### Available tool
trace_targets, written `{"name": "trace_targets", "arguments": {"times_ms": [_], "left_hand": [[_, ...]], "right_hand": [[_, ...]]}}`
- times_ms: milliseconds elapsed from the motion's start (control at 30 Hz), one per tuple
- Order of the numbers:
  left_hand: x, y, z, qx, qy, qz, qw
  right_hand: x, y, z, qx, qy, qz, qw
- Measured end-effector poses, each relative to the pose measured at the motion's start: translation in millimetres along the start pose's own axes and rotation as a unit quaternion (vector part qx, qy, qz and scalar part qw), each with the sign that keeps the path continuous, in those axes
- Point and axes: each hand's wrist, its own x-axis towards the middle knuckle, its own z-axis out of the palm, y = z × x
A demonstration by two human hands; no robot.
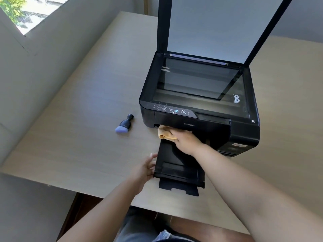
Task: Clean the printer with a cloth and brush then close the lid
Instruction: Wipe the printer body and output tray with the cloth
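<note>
A black printer [244,133] stands on the table with its scanner lid [209,28] raised upright and the glass bed exposed. Its black output tray [176,166] is pulled out toward me. My right hand [187,140] presses a folded yellow cloth [165,133] against the printer's front, at the tray slot below the control panel. My left hand [146,169] rests with fingers on the tray's left edge. A small black brush with purple bristles [124,123] lies on the table left of the printer.
The beige wooden table [78,137] reaches a grey wall on the left, with a window [29,11] at top left. The table's front edge runs below my forearms, and my lap shows underneath.
</note>
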Motion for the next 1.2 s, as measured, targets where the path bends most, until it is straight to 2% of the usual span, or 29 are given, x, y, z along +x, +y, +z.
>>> {"name": "trace_targets", "arguments": {"times_ms": [100, 233, 333, 467, 567, 767, 867, 933, 1000, 1067, 1133, 1200], "left_hand": [[0.8, -2.8, -5.9, 0.029, -0.018, 0.014, 0.999], [3.7, -3.6, -5.9, 0.063, -0.016, 0.021, 0.998], [5.2, -4.7, -7.2, 0.068, -0.016, 0.024, 0.997], [8.3, -8.1, -8.3, 0.062, -0.004, 0.025, 0.998], [10.4, -9.9, -8.8, 0.067, -0.009, 0.029, 0.997], [10.0, -11.4, -12.2, 0.081, -0.006, 0.025, 0.996], [6.7, -6.8, -12.1, 0.087, -0.005, 0.025, 0.996], [3.7, -2.3, -7.9, 0.085, -0.005, 0.020, 0.996], [0.3, 1.1, -2.0, 0.074, 0.007, 0.014, 0.997], [-3.6, 4.5, 3.7, 0.056, 0.025, 0.008, 0.998], [-11.9, 8.8, 8.8, 0.050, 0.034, 0.004, 0.998], [-19.9, 12.6, 13.8, 0.064, 0.050, 0.010, 0.997]], "right_hand": [[-14.9, 16.5, 1.5, -0.010, 0.031, 0.086, 0.996], [-54.9, 23.1, 16.3, -0.025, 0.149, 0.155, 0.976], [-97.9, 15.0, 37.5, 0.029, 0.148, 0.199, 0.968], [-146.0, -3.5, 61.7, 0.111, 0.094, 0.174, 0.974], [-142.8, 11.4, 52.7, 0.135, 0.086, 0.160, 0.974], [-90.7, 41.6, 24.8, 0.133, 0.154, 0.095, 0.975], [-104.8, 27.9, 29.3, 0.216, 0.167, 0.121, 0.954], [-129.5, 15.2, 37.5, 0.273, 0.150, 0.159, 0.937], [-161.4, 5.8, 48.8, 0.274, 0.116, 0.184, 0.937], [-192.5, -2.0, 53.3, 0.263, 0.058, 0.185, 0.945], [-215.4, -9.1, 41.5, 0.301, 0.006, 0.216, 0.929], [-223.1, -13.6, 17.4, 0.311, 0.012, 0.243, 0.919]]}}
